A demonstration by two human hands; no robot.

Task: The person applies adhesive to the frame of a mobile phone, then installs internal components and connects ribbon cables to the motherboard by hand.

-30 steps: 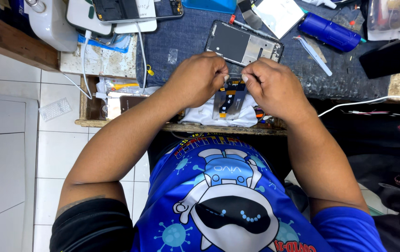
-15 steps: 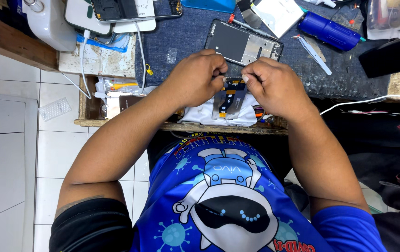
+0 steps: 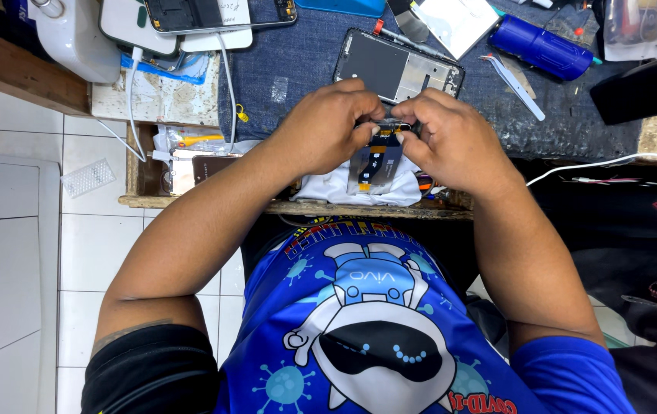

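Note:
My left hand (image 3: 328, 134) and my right hand (image 3: 451, 142) meet over the near edge of the workbench, both pinching a small dark phone part with a flat flex cable (image 3: 374, 161) that hangs down between them. An opened phone frame (image 3: 397, 65) lies on the blue denim mat (image 3: 298, 54) just beyond my fingers. A white cloth (image 3: 344, 188) sits under the hanging cable in an open drawer.
A blue cylinder (image 3: 539, 46) and tweezers (image 3: 512, 77) lie at the back right. Another phone (image 3: 190, 11) on white devices with a white cable (image 3: 133, 115) sits at the back left. A black object (image 3: 642, 88) stands at right. White floor tiles are at left.
Both hands have stayed together on the small part, with only slight finger movement. Nothing else has shifted.

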